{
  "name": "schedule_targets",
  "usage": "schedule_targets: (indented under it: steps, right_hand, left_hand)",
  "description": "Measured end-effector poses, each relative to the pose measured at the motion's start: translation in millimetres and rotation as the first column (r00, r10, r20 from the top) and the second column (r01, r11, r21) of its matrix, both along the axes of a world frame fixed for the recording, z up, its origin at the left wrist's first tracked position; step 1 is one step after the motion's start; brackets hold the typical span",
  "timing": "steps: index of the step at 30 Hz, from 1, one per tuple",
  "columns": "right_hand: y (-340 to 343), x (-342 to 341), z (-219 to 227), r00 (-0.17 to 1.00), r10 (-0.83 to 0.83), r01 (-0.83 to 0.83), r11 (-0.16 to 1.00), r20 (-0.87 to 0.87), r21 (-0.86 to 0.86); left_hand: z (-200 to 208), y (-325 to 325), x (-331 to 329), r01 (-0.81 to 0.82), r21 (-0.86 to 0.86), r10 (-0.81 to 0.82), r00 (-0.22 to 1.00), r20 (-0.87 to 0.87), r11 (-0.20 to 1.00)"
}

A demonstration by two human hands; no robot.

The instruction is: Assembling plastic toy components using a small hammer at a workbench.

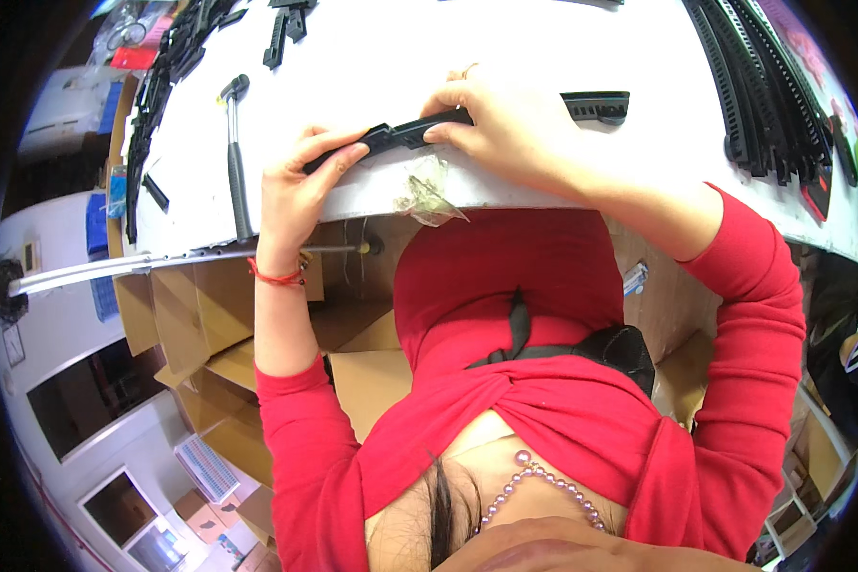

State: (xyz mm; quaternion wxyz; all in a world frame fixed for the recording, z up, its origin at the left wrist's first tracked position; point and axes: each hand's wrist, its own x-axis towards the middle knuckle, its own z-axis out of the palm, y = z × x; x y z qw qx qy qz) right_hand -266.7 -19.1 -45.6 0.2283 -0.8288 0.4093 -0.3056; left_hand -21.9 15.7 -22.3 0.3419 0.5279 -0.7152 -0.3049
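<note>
Both my hands grip a long black plastic strip [388,139] with notched edges, just above the near edge of the white table. My left hand [300,176] pinches its left end between thumb and fingers. Further along, my right hand [486,119] closes round the strip, hiding part of it. A slotted black piece [596,107] shows beyond my right wrist; I cannot tell if it belongs to the same strip. Below the strip, a crumpled clear plastic bag [429,194] hangs over the table edge.
A hammer [236,162] lies left of my left hand on the white table [372,48]. Black parts [167,71] pile along the left edge; long slotted black strips [758,95] lie at the right. Cardboard boxes [195,315] stand below, beside a metal bar [133,265].
</note>
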Motion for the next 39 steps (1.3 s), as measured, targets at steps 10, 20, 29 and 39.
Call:
schedule_targets:
  steps: [10,20,29,39]
  right_hand:
    - [-11.1,33.9,-2.2,1.0,-0.001,0.003,0.99,-0.014,0.143]
    - [-12.3,45.0,0.2,0.996,-0.092,0.092,0.995,0.002,0.032]
    - [-17.3,42.9,-0.7,0.991,-0.121,0.12,0.993,-0.06,-0.013]
    - [-17.5,46.5,-5.8,0.993,-0.117,0.117,0.992,-0.01,-0.042]
  left_hand:
    - [5.5,-1.0,1.1,0.149,-0.179,-0.081,0.937,0.339,0.973]
    - [-5.2,4.6,140.3,-0.585,0.114,0.551,0.801,0.232,0.803]
    - [57.0,90.9,19.6,-0.429,-0.254,0.467,0.877,0.113,0.867]
    - [65.5,104.7,6.8,-0.586,-0.102,0.591,0.806,0.031,0.804]
